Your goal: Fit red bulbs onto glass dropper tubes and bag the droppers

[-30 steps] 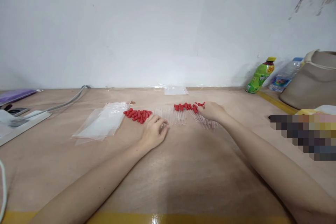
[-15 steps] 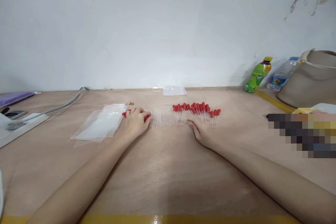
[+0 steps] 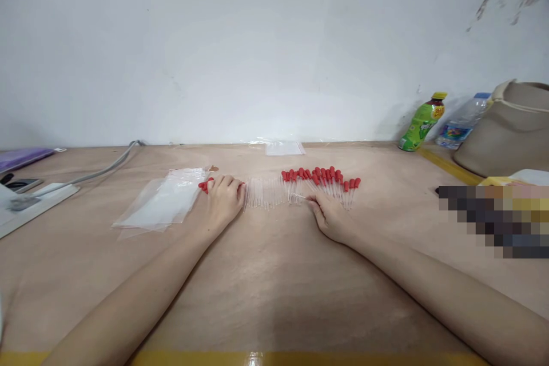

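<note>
Clear glass droppers with red rubber bulbs lie in a row on the wooden table [image 3: 274,274]. A right group of droppers [image 3: 321,182] has its bulbs pointing away from me; a left group [image 3: 261,193] shows mainly clear tubes, with a few red bulbs [image 3: 204,185] peeking out. My left hand [image 3: 223,200] rests fingers curled over the bulbs of the left group. My right hand [image 3: 329,216] lies just in front of the right group, thumb and fingers pinched at the tips of the tubes.
A stack of clear plastic bags [image 3: 163,201] lies left of my left hand; another small bag [image 3: 285,148] is by the wall. A green bottle [image 3: 421,122], a water bottle [image 3: 463,120] and a beige bag [image 3: 510,131] stand at the right. A cable [image 3: 98,170] and white strip [image 3: 38,201] lie at the left.
My left hand moved left from the tube tips onto the red bulbs. My right hand came off the right group's bulbs, uncovering them, and drew back to the tube tips.
</note>
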`<state>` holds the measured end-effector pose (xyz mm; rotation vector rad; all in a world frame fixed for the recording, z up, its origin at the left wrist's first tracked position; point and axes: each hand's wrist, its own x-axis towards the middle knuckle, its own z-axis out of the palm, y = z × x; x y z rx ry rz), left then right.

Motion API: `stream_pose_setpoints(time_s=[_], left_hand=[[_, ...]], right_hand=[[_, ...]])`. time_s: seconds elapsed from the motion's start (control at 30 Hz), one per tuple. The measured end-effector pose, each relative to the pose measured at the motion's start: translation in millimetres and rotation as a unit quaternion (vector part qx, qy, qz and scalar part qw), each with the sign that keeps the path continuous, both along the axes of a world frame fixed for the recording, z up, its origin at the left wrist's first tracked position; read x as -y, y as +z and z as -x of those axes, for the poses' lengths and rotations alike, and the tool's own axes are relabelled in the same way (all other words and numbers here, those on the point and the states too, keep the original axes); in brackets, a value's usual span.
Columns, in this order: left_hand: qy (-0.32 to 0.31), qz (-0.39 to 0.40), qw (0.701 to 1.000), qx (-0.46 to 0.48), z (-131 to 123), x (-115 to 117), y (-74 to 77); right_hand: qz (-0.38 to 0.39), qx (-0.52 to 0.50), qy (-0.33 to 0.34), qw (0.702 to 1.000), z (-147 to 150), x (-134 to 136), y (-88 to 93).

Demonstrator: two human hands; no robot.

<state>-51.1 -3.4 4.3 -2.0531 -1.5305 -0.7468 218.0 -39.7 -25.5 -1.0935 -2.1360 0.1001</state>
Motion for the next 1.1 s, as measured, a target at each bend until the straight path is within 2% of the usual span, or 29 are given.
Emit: stream_pose_setpoints(time_s=[0.1,0.23,0.37,0.47,0.53,0.7,0.77,0.93,1.1], left_hand=[[-0.049,-0.013,0.992,0.114,-1,1,1.4],[-0.21,0.008,0.957,0.202,-11,14,0.7],[-0.372,0.156,0.902,0.156,-24,32,-0.6],[-0.435,0.256,0.858,0.099,-29,42,1.9],[-0.432,0.279,0.853,0.086,-32,46,3.6],[-0.306,0.254,0.91,0.119,-46,51,-1.9],[-0.283,0.247,0.914,0.152,-51,51,-6.5],[-0.276,0.225,0.908,0.22,-52,50,-10.2],[-0.309,0.221,0.893,0.243,-51,50,-7.7]], right_hand=[[-0.003,-0.006,0.003,1.0,0,0,1.0],[-0.001,-0.01,-0.003,1.0,1,3,4.7],[0.007,-0.01,-0.017,1.0,0,4,8.2],[-0.001,-0.022,-0.007,1.0,-1,4,8.3],[-0.013,-0.023,0.007,1.0,-1,3,7.6],[-0.033,0.008,0.016,0.999,0,5,7.3],[-0.046,0.015,0.023,0.999,0,6,7.8],[-0.057,0.005,0.039,0.998,2,13,9.0],[-0.035,-0.024,0.044,0.998,7,20,11.1]])
